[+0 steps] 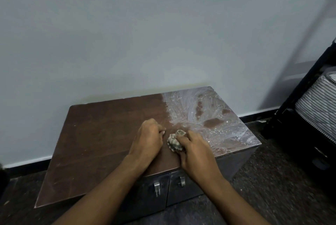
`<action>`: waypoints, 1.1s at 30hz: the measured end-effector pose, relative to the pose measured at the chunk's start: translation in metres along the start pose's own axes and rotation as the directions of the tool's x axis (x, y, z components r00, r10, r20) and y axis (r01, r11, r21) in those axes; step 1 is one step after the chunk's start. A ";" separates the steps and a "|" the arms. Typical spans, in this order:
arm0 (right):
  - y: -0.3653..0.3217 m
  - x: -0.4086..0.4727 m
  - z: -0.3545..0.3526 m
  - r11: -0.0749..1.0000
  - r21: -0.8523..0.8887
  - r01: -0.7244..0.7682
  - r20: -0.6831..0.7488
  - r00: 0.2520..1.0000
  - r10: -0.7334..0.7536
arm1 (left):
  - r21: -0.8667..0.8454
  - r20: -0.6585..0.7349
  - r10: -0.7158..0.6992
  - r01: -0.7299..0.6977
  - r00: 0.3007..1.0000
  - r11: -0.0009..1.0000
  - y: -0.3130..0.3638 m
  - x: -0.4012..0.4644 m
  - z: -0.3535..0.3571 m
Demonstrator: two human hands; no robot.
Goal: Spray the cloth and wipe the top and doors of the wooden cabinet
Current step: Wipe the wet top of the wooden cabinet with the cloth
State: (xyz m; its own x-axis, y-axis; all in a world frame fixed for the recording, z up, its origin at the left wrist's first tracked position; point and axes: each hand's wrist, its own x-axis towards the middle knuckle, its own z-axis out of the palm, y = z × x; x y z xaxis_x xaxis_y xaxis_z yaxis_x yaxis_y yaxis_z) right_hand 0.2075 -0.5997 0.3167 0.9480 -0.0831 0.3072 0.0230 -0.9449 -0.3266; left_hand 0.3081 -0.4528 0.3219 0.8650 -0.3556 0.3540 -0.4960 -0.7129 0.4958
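Note:
A low wooden cabinet (94, 143) stands against the wall, its brown top dry on the left and streaked with wet, shiny smears (209, 115) on the right. My right hand (195, 150) presses a bunched, mottled grey-green cloth (174, 143) onto the top near the front middle. My left hand (148, 139) rests in a fist on the top just left of the cloth, with nothing visible in it. Two dark doors (174, 190) with metal handles (157, 188) face me below the front edge. No spray bottle is in view.
A pale wall (145, 33) rises right behind the cabinet, with a dark skirting strip along the floor. A black frame holding a striped mattress (320, 108) stands at the right. Dark speckled floor (272, 188) surrounds the cabinet.

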 end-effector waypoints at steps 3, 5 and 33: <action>-0.002 0.038 0.007 0.999 -0.037 -0.039 0.000 0.999 0.039 | 0.036 0.010 0.023 -0.024 1.000 0.999 -0.004 0.006 0.000; -0.005 0.066 0.012 0.997 -0.035 -0.067 0.018 0.998 0.068 | 0.034 0.023 0.021 -0.021 1.000 0.999 -0.007 0.012 -0.002; 0.046 0.232 0.044 0.984 0.010 0.176 0.245 0.954 -0.174 | 0.137 0.054 0.057 -0.064 0.997 0.988 -0.033 0.076 0.011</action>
State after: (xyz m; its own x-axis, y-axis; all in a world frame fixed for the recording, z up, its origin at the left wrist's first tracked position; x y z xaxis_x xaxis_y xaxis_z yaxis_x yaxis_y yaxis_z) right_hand 0.4424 -0.6485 0.3335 0.9780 0.1623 0.1307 0.1932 -0.9414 -0.2764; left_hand 0.3909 -0.4627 0.3239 0.8380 -0.4283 0.3382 -0.5355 -0.7647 0.3584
